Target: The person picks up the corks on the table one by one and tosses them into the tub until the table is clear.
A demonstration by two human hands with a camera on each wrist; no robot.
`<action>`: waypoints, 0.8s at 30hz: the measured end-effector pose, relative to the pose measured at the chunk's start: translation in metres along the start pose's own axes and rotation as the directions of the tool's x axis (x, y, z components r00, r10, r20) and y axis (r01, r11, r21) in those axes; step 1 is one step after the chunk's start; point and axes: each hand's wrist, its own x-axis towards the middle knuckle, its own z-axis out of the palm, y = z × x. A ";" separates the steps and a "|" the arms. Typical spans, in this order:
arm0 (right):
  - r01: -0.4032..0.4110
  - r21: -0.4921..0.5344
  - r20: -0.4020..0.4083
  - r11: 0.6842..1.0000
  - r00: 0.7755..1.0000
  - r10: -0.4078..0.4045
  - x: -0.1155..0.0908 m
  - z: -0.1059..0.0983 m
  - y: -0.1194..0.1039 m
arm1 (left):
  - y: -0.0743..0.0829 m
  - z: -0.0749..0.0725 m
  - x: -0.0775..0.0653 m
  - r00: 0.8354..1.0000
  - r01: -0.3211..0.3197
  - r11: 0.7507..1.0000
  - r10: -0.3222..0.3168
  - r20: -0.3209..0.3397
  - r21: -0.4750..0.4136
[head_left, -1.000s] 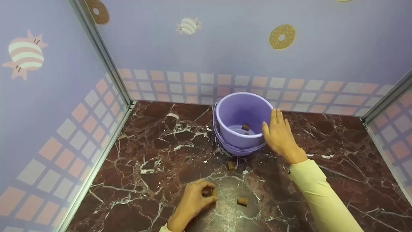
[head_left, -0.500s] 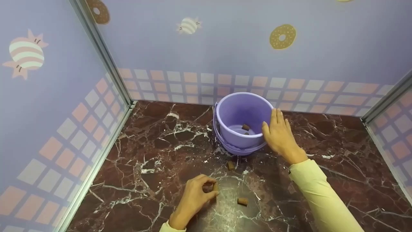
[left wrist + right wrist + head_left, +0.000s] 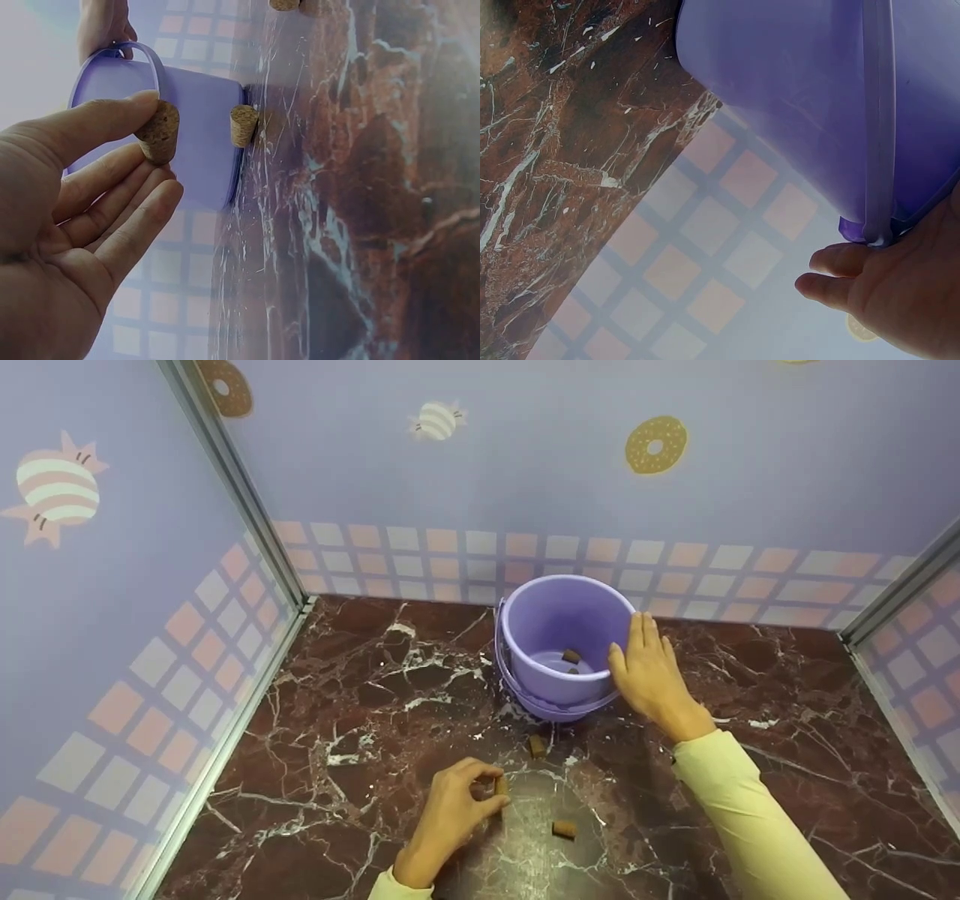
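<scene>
My left hand point(image 3: 454, 810) pinches a tapered brown cork point(image 3: 160, 133) between thumb and fingertips, over the floor in front of a purple bucket point(image 3: 559, 690). The bucket stands upright near the back wall, its handle point(image 3: 879, 112) hanging down. My right hand point(image 3: 654, 679) rests with straight fingers against the right side of its rim. Two brown corks lie inside, one cork point(image 3: 571, 655) showing more fully than the other. Outside, another cork point(image 3: 537, 747) stands just in front of the bucket, and a second loose cork point(image 3: 564, 829) lies on its side to the right of my left hand.
Dark red marbled floor point(image 3: 360, 810) with white veins lies under everything. A lilac back wall point(image 3: 525, 457) with a tile pattern rises right behind the bucket. Side panels stand at left and right, with a metal strip point(image 3: 225, 765) along the left floor edge.
My left hand has lifted slightly and moved a little forward with the pinched cork. The right hand and the bucket have stayed in place.
</scene>
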 end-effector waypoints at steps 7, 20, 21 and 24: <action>-0.005 -0.004 0.015 1.000 1.000 0.005 0.001 0.000 0.000 | 0.001 -0.004 0.005 1.000 -0.006 1.000 0.006 -0.022 0.012; -0.009 0.002 0.019 1.000 1.000 0.009 -0.001 -0.002 -0.002 | 0.005 -0.011 0.016 0.997 -0.034 0.997 0.038 -0.068 0.067; -0.009 0.005 0.018 1.000 1.000 0.009 -0.001 -0.002 -0.002 | 0.005 -0.011 0.016 0.997 -0.031 0.998 0.035 -0.070 0.060; -0.011 0.008 0.016 1.000 1.000 0.011 -0.001 -0.002 -0.002 | 0.005 -0.012 0.018 0.997 -0.025 0.999 0.027 -0.071 0.032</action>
